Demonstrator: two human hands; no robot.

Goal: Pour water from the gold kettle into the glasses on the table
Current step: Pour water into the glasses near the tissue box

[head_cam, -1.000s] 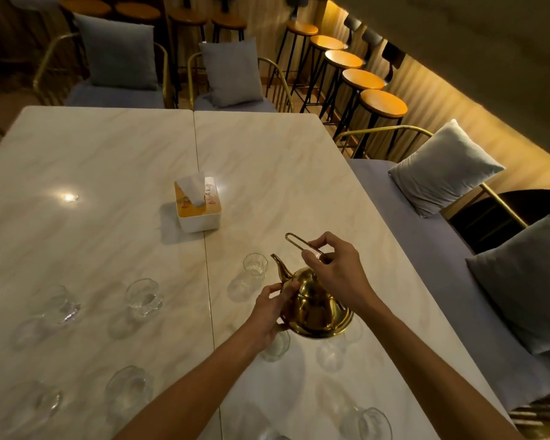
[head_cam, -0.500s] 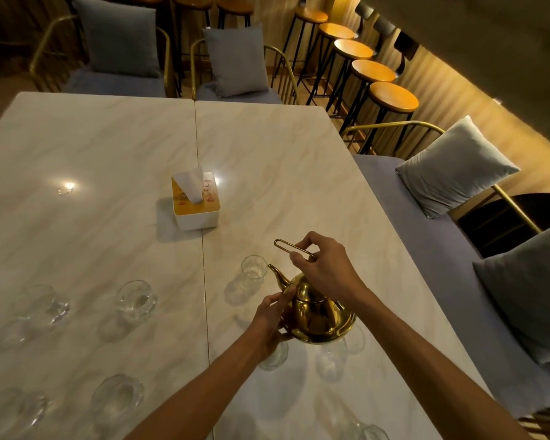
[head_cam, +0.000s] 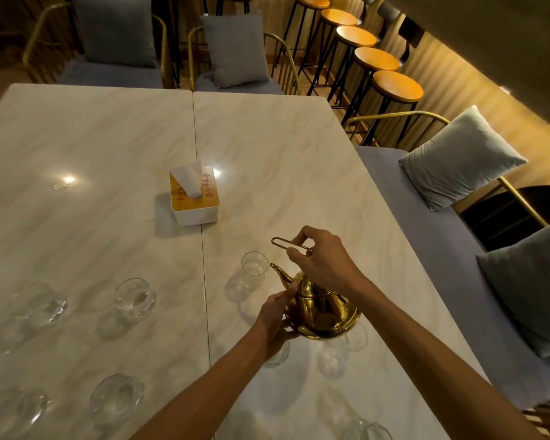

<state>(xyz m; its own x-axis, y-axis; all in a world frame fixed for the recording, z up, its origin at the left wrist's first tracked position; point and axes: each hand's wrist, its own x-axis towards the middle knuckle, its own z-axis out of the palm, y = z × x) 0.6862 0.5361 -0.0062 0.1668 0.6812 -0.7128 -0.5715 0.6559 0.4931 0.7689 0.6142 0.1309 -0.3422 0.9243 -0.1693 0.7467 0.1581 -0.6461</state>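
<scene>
We note the right hand (head_cam: 323, 263) pinching the handle of the gold kettle (head_cam: 323, 312), held above the surface (head_cam: 283, 160); left hand (head_cam: 275, 315) grips its body. Spout sits beside the glass (head_cam: 254, 263); we advise tilting slowly

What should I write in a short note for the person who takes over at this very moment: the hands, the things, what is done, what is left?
Right hand grips the handle of the gold kettle, held above the table.
Left hand holds the kettle's body by the spout side.
The spout points at the nearest glass; no water stream is visible.
How full the glasses are cannot be told.
Left: pour into that glass, then the other glasses, e.g. the one left of the table seam.
</scene>
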